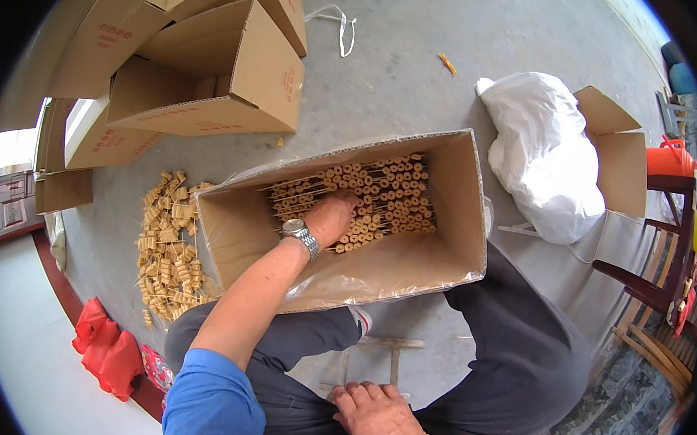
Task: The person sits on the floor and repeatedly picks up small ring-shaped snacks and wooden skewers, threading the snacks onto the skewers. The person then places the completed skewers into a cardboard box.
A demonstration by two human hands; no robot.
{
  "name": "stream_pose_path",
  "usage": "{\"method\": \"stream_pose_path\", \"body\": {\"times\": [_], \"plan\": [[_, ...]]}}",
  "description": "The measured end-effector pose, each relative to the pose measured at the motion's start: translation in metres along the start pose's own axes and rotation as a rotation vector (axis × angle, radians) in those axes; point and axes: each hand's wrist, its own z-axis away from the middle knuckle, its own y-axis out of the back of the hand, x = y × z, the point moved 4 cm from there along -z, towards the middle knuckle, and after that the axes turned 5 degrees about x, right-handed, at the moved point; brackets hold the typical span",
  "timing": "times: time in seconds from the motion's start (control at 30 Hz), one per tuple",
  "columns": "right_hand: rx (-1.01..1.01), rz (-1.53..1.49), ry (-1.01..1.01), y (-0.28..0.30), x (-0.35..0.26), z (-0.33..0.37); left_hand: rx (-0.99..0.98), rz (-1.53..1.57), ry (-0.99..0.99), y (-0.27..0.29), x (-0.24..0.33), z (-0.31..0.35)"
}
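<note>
My left hand (331, 218), a metal watch on its wrist, reaches down into a cardboard box (456, 201) standing between my legs. Its fingers are curled among bundled skewers of small tan rolls (404, 209), which lie in rows over the box's bottom. What the fingertips hold is hidden by the hand. Clear plastic film lines the box and shows along its near rim. My right hand (383, 418) rests on my lap, fingers stretched out and holding nothing. Left of the box, a loose heap of similar skewered rolls (169, 257) lies on the floor.
Several open cardboard boxes (264, 90) are stacked at the far left. A full white sack (546, 163) leans by another box on the right, near a dark wooden chair (643, 282) and an orange container (669, 161). Red bags (109, 350) lie at the lower left.
</note>
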Motion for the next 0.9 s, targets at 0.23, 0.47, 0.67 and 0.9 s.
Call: {"method": "stream_pose_path", "body": {"times": [0.23, 0.47, 0.67, 0.9], "plan": [[0.014, 0.023, -0.032, 0.001, -0.004, 0.006, -0.018, -0.203, 0.262, 0.031, -0.020, -0.012], [0.028, -0.001, -0.005, 0.004, -0.004, 0.012, -0.021, -0.269, 0.214, 0.010, -0.025, 0.006], [0.062, 0.085, 0.101, -0.009, -0.009, 0.010, -0.260, -0.283, 0.169, 0.052, -0.033, 0.014], [-0.098, 0.238, -0.001, -0.036, -0.002, 0.004, 0.148, -0.004, 0.108, 0.263, 0.021, 0.128]]}}
